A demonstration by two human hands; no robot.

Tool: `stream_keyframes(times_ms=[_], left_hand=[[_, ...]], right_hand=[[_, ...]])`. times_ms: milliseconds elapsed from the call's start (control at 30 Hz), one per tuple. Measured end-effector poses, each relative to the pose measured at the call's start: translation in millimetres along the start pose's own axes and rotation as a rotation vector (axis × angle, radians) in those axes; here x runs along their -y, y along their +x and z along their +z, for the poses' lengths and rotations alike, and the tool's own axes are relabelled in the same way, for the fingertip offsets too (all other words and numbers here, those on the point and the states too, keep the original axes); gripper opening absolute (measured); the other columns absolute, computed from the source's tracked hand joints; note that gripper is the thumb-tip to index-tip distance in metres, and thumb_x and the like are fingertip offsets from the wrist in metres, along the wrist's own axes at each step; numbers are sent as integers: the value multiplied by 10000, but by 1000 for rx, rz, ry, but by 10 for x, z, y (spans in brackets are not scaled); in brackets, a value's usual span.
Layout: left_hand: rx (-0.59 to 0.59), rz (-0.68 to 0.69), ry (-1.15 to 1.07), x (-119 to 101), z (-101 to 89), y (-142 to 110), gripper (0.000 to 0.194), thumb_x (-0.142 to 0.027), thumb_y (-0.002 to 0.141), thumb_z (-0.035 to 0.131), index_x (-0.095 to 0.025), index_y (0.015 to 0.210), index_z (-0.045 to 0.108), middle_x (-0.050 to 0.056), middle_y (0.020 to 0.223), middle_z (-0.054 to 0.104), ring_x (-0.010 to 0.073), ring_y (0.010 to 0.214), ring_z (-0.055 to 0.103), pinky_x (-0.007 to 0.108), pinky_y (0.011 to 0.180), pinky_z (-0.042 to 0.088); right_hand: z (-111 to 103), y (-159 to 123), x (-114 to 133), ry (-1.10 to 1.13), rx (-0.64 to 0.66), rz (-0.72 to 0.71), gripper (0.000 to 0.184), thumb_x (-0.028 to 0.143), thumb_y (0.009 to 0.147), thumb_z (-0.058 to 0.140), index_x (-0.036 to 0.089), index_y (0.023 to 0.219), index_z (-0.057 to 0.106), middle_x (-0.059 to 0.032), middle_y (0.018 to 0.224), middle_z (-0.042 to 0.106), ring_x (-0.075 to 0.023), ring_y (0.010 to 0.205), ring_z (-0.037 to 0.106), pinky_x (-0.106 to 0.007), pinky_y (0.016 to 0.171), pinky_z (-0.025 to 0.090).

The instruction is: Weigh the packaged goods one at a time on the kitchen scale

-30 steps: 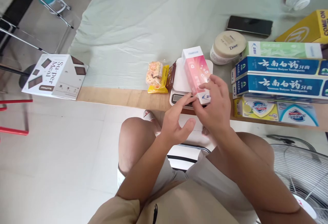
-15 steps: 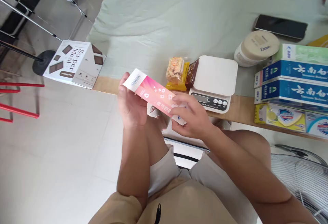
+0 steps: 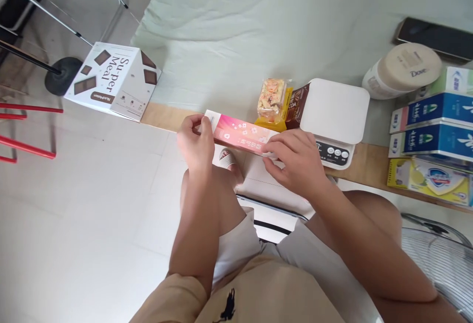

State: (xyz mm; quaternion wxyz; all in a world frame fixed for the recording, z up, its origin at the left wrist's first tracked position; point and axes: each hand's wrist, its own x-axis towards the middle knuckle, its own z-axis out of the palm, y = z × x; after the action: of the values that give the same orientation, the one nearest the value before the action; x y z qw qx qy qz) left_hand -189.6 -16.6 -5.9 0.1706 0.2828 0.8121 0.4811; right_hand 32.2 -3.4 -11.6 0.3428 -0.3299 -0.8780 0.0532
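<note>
A long pink-and-white toothpaste box (image 3: 240,131) is held level above my knees at the table's front edge. My left hand (image 3: 195,140) pinches its white left end. The right end is gripped by my right hand (image 3: 291,158), whose fingers cover part of it. Just behind the box stand a wrapped pastry (image 3: 272,98) and a brown cocoa packet (image 3: 297,106), with yellow packaging beside them. A white kitchen scale (image 3: 336,108) is close to my right hand, which hides part of its display.
At left on the table edge stands a white Super Meal carton (image 3: 107,81). To the right are a Dove jar (image 3: 402,71), a phone (image 3: 436,39), stacked blue toothpaste boxes (image 3: 424,138) and a yellow soap box (image 3: 428,177). A fan (image 3: 439,259) stands at lower right.
The toothpaste box has turned from a steep slant to nearly level. My left hand went from an open palm beneath it to pinching its end. The view has shifted slightly left.
</note>
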Motion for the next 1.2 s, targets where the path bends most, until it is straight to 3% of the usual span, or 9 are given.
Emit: stream_keyframes(times_ms=[100, 267, 633, 767, 1033, 1133, 1200], left_hand=[[-10, 2, 45, -18, 51, -20, 83, -152, 902, 623, -196, 888, 693, -6, 822, 672, 125, 698, 534, 299, 737, 448], [-23, 48, 71, 9, 99, -15, 46, -177, 907, 632, -209, 904, 665, 3, 886, 695, 132, 707, 537, 306, 755, 444], [-33, 144, 47, 59, 265, -6, 132, -245, 925, 622, -206, 1012, 714, 44, 962, 717, 179, 857, 645, 318, 845, 510], [-43, 138, 86, 40, 256, -35, 194, -236, 921, 633, -194, 1075, 744, 53, 1003, 745, 169, 797, 629, 324, 832, 517], [-42, 153, 119, 68, 340, -2, 238, -287, 972, 609, -186, 1137, 749, 54, 969, 724, 157, 757, 605, 330, 857, 515], [-124, 215, 80, 46, 384, -51, 234, -290, 967, 589, -193, 1145, 708, 80, 1063, 685, 193, 876, 636, 371, 936, 524], [-243, 348, 20, 9, 392, -150, 214, -275, 949, 579, -206, 1128, 672, 103, 1130, 636, 238, 1022, 634, 422, 1008, 512]], right_hand=[[-2, -38, 24, -131, 37, 42, 126, 163, 933, 685, 249, 842, 669, -5, 822, 695, -196, 859, 559, -349, 771, 335], [55, -53, -23, -208, -32, 88, 235, 119, 975, 622, 243, 777, 644, 10, 715, 612, -173, 748, 512, -352, 746, 302], [92, -51, -98, -227, 13, 219, 200, 120, 975, 595, 242, 841, 680, -18, 840, 663, -185, 804, 538, -367, 805, 318], [-2, -65, -69, -186, 14, 200, 111, 169, 963, 617, 229, 882, 662, -23, 883, 674, -191, 846, 581, -364, 814, 343], [-66, -176, -85, -114, 48, 231, 121, 161, 960, 613, 234, 900, 688, -22, 925, 717, -201, 936, 602, -382, 862, 341], [-80, -186, -82, -109, 44, 231, 123, 166, 962, 613, 233, 909, 702, -26, 950, 732, -201, 953, 607, -387, 866, 340], [-133, -177, -63, -86, 22, 223, 119, 181, 965, 613, 236, 910, 703, -23, 954, 740, -195, 950, 618, -385, 859, 349]])
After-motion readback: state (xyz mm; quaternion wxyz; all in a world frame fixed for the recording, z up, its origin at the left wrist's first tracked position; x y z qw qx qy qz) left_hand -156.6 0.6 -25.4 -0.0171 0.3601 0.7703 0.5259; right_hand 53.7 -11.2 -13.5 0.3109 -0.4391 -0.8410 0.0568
